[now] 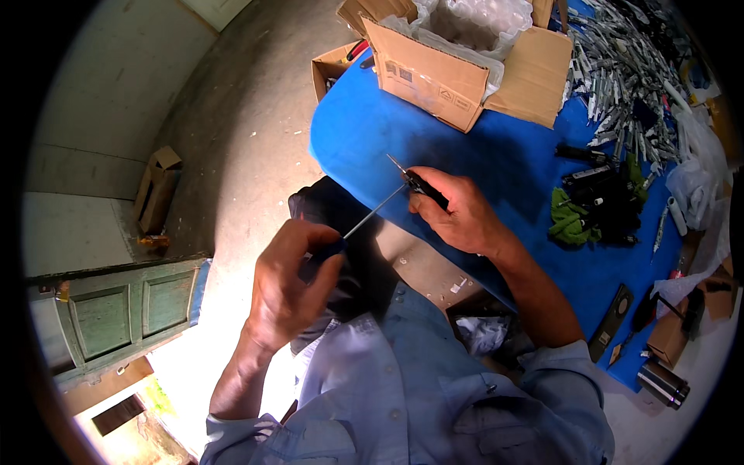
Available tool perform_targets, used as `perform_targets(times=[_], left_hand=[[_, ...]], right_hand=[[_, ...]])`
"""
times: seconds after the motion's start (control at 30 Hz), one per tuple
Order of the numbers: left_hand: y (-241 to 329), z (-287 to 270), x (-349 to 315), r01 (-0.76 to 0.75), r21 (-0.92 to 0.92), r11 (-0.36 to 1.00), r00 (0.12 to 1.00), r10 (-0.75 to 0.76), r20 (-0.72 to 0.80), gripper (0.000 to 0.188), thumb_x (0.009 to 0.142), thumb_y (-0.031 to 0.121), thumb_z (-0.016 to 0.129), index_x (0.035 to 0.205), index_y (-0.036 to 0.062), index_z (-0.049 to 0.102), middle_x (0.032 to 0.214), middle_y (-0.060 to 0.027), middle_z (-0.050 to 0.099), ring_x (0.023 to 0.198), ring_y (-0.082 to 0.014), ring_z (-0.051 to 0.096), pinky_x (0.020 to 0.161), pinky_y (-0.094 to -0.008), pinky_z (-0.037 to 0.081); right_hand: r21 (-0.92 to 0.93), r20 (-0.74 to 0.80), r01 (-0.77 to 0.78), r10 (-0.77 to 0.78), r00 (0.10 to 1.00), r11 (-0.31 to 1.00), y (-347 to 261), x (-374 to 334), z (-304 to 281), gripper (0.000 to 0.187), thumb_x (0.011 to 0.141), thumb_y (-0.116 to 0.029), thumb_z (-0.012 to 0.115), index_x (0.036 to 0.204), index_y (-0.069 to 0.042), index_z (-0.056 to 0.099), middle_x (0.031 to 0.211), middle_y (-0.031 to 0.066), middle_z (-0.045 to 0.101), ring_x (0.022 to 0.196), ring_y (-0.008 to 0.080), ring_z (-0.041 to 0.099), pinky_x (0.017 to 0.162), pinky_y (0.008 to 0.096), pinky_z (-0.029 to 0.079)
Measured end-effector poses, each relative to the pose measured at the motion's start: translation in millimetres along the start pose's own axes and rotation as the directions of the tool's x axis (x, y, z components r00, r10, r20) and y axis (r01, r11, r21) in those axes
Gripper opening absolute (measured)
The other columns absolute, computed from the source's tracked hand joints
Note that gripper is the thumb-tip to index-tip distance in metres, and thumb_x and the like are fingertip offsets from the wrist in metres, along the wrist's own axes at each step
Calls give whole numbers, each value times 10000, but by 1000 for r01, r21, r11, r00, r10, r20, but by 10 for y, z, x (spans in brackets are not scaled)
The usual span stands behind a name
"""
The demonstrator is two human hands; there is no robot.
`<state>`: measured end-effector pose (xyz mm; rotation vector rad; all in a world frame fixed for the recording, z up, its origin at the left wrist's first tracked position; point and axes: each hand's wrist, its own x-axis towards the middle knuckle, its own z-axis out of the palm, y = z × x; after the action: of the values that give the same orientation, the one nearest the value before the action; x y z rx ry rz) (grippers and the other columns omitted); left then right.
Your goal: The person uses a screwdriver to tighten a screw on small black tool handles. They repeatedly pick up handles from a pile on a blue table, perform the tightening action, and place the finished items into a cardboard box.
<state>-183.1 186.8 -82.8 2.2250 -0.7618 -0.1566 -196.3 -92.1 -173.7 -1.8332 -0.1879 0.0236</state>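
Observation:
My left hand is closed around the dark handle of a screwdriver. Its thin metal shaft slants up and right, and the tip meets a small black object with a slim pointed metal end. That object is pinched between thumb and fingers of my right hand, over the near left edge of the blue-covered table. What kind of thing it is, I cannot make out. My fingers hide most of the screwdriver's handle.
An open cardboard box lined with clear plastic stands at the table's far side. Right of it lies a large heap of slim metallic pieces. Black parts rest on a green cloth. A metal cylinder is at the near right.

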Motion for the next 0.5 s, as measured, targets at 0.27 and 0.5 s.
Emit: perform_targets(times=[0.27, 0.5], left_hand=[[-16, -59, 62, 556, -579, 596, 818, -516, 255, 314, 1069, 179, 607, 1220, -95, 625, 886, -153, 708, 653, -130, 707, 529, -229, 589], [-74, -26, 19, 579, -650, 493, 786, -549, 284, 300, 990, 118, 671, 1201, -84, 606, 893, -143, 696, 658, -139, 699, 534, -236, 588]], right_hand=[[-22, -20, 80, -81, 997, 997, 34, -16, 3, 321, 987, -7, 624, 1301, 60, 630, 873, 105, 700, 767, 146, 641, 717, 311, 554], [9, -32, 92, -92, 995, 996, -16, -15, 29, 287, 972, -34, 634, 1245, 54, 622, 813, 130, 608, 700, 171, 550, 668, 321, 501]])
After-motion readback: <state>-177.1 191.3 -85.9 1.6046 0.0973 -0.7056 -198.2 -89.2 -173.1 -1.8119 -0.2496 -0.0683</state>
